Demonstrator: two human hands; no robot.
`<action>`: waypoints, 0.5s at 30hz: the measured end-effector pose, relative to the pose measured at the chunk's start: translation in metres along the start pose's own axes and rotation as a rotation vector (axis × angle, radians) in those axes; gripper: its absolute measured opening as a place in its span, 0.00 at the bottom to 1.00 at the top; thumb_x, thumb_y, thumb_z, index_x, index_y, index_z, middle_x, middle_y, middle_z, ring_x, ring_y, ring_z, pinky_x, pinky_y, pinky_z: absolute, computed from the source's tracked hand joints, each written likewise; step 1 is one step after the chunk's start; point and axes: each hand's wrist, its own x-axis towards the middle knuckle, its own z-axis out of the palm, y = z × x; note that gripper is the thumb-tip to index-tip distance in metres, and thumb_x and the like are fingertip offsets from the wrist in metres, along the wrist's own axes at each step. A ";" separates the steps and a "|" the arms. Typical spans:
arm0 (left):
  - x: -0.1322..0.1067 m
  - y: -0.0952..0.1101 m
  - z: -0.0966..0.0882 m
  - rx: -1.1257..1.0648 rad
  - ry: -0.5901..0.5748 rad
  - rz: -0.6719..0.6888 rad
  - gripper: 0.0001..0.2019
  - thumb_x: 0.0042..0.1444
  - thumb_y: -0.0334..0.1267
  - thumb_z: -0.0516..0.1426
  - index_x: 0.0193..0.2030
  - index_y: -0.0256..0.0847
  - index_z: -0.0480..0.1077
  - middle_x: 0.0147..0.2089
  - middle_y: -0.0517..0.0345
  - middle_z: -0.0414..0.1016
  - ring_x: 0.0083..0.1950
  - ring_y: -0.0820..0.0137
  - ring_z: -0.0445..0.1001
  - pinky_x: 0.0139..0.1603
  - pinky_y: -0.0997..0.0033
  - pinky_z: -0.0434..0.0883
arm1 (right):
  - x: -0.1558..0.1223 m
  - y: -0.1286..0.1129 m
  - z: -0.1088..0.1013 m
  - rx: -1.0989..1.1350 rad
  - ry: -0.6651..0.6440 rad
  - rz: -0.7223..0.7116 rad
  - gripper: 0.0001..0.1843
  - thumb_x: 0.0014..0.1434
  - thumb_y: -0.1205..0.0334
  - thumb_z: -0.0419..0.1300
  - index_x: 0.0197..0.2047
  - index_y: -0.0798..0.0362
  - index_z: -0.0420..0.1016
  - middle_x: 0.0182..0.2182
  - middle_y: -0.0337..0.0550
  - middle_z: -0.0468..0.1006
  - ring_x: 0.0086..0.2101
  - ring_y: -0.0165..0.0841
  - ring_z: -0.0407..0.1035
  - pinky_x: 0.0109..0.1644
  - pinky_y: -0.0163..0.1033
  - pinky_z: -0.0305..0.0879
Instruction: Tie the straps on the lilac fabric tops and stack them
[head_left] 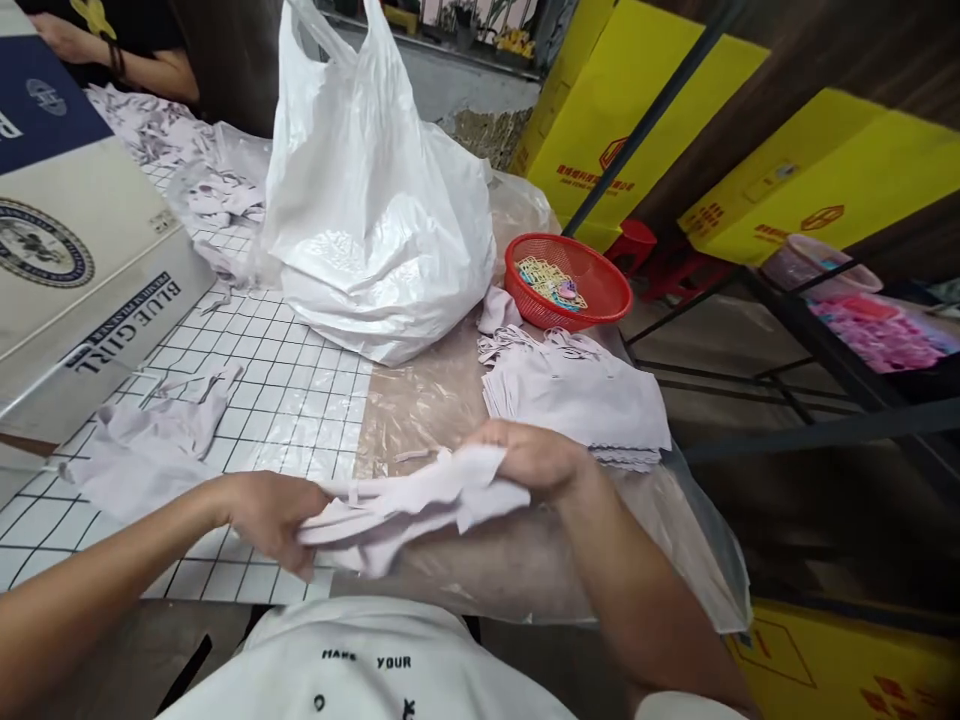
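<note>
A pale lilac piece of fabric (412,505), with thin straps or strips along its edge, is stretched between my two hands above the table. My left hand (276,515) grips its left end, fingers wrapped round it. At its other end my right hand (529,458) is closed on the cloth, slightly blurred. Just beyond my right hand lies a neat stack of similar fabric pieces (577,390), with scalloped edges and loose straps. To the left, past my left wrist, a loose crumpled fabric piece (154,440) rests on the checked table cover.
A large white plastic bag (375,200) stands mid-table. Beside it sits a red basket (619,290) holding small rings and clips. A cardboard box (90,250) takes up the left side. Another person's arm (154,75) shows behind it. Dark metal rails (810,430) run along the right.
</note>
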 end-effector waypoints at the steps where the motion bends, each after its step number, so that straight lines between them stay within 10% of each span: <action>1: -0.003 -0.006 -0.004 0.175 0.203 -0.040 0.14 0.43 0.50 0.63 0.34 0.44 0.77 0.28 0.54 0.78 0.29 0.57 0.77 0.29 0.62 0.74 | -0.008 -0.008 0.002 -0.191 -0.141 -0.014 0.12 0.54 0.54 0.64 0.24 0.51 0.78 0.21 0.38 0.77 0.22 0.32 0.71 0.27 0.35 0.64; 3: -0.008 -0.016 -0.010 0.445 0.559 -0.100 0.13 0.48 0.46 0.60 0.38 0.42 0.76 0.32 0.49 0.79 0.34 0.55 0.78 0.36 0.61 0.74 | -0.019 -0.017 0.010 -0.614 -0.143 -0.050 0.12 0.55 0.59 0.64 0.22 0.50 0.76 0.20 0.40 0.76 0.22 0.32 0.69 0.29 0.36 0.62; 6: -0.013 -0.025 -0.013 0.589 0.795 -0.071 0.18 0.52 0.42 0.57 0.49 0.41 0.74 0.38 0.44 0.78 0.43 0.51 0.78 0.45 0.58 0.73 | -0.024 -0.014 0.020 -1.092 0.148 -0.043 0.09 0.54 0.65 0.65 0.23 0.50 0.75 0.26 0.46 0.78 0.25 0.36 0.70 0.31 0.39 0.60; 11: -0.013 -0.021 -0.010 0.620 0.763 -0.085 0.21 0.57 0.45 0.54 0.54 0.41 0.73 0.33 0.45 0.77 0.38 0.51 0.77 0.40 0.58 0.72 | -0.012 0.004 0.023 -1.299 0.323 0.002 0.11 0.51 0.78 0.61 0.30 0.52 0.77 0.30 0.52 0.79 0.31 0.42 0.73 0.35 0.42 0.62; 15: -0.024 -0.033 -0.003 0.448 0.705 -0.013 0.18 0.58 0.51 0.53 0.46 0.45 0.77 0.33 0.48 0.79 0.34 0.56 0.77 0.36 0.63 0.71 | -0.010 0.004 0.011 -0.938 -0.038 -0.063 0.09 0.54 0.71 0.63 0.25 0.50 0.75 0.23 0.41 0.76 0.25 0.33 0.68 0.30 0.36 0.59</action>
